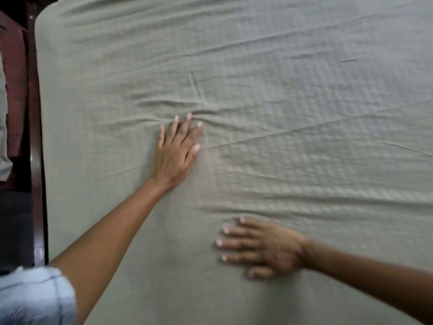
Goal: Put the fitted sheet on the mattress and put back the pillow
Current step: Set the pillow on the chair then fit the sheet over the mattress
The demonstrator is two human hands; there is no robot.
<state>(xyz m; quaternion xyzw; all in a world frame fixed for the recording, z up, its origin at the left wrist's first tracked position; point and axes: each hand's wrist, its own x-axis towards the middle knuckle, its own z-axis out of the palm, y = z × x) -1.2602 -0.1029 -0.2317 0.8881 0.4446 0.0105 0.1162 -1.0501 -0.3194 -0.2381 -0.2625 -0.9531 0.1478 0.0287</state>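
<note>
— What surrounds us?
— The sheet (pixel 281 66) is spread over the mattress and fills our view (creases mostly crosswise). A dark bed frame (pixel 35 160) borders its left edge.
— Our hands?
— Left hand (pixel 175 156) and right hand (pixel 264 249) lie flat, fingers straight, pressing the sheet and gripping nothing.

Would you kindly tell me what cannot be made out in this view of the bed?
- Mattress: head view, wholly covered by the sheet.
- Most of the sheet's corners: head view, cut off by the picture's edges, so their tucking is unknown.
- Right hand: head view, smeared by motion blur; finger detail is lost.
- Pale cloth beyond the bed frame: head view, cut by the left edge; pillow or not is unclear.
</note>
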